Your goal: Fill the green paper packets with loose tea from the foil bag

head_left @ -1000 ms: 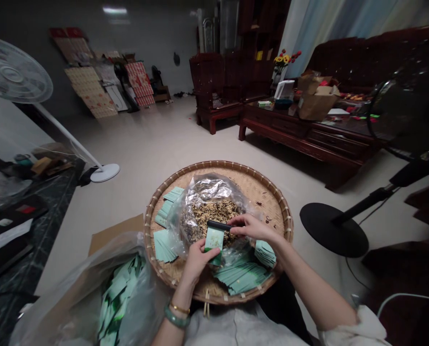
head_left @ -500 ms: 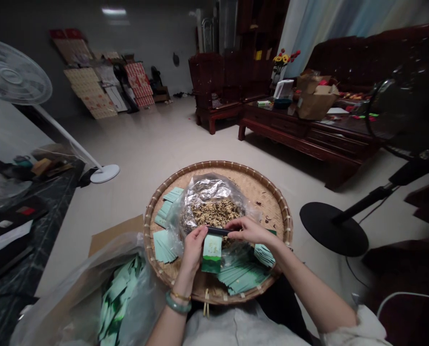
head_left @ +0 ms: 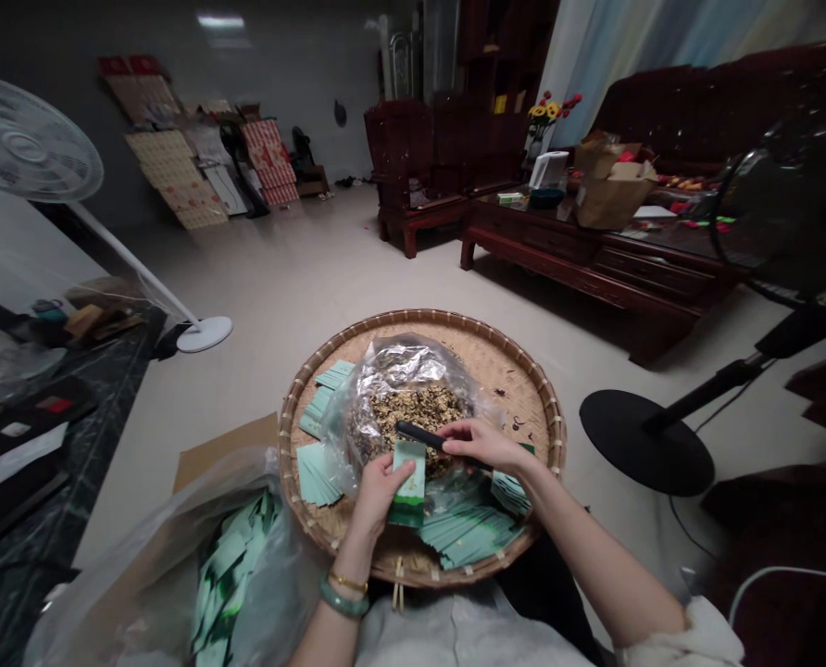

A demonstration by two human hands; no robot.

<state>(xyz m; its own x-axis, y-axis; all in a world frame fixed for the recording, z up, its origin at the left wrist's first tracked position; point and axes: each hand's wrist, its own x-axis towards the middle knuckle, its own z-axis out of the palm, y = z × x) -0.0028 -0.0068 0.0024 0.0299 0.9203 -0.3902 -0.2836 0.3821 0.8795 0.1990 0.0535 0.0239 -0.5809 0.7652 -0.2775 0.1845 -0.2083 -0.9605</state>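
My left hand point(head_left: 380, 486) pinches a small green paper packet point(head_left: 408, 491) upright, thumb across its front. In my right hand point(head_left: 481, 443) is a slim black bar-shaped tool point(head_left: 419, 434), its far end just above the packet's top edge. Both hands are over a round woven bamboo tray point(head_left: 558, 408). Behind them lies an open clear plastic bag point(head_left: 403, 352) of dried, tan-and-dark loose leaf mix point(head_left: 419, 406). Fanned green packets point(head_left: 469, 533) lie at the tray's near right. More packet stacks point(head_left: 316, 474) line its left side.
To the left stands a large clear bag point(head_left: 142, 556) with many green packets inside, near a piece of cardboard point(head_left: 225, 449). A white fan base point(head_left: 205, 334) and a black fan base point(head_left: 645, 442) stand on the floor. A dark wooden table point(head_left: 558, 241) is beyond.
The black tool has come off the packet's top edge and now slants, held by my right hand alone. My left hand has shifted down onto the packet's side.
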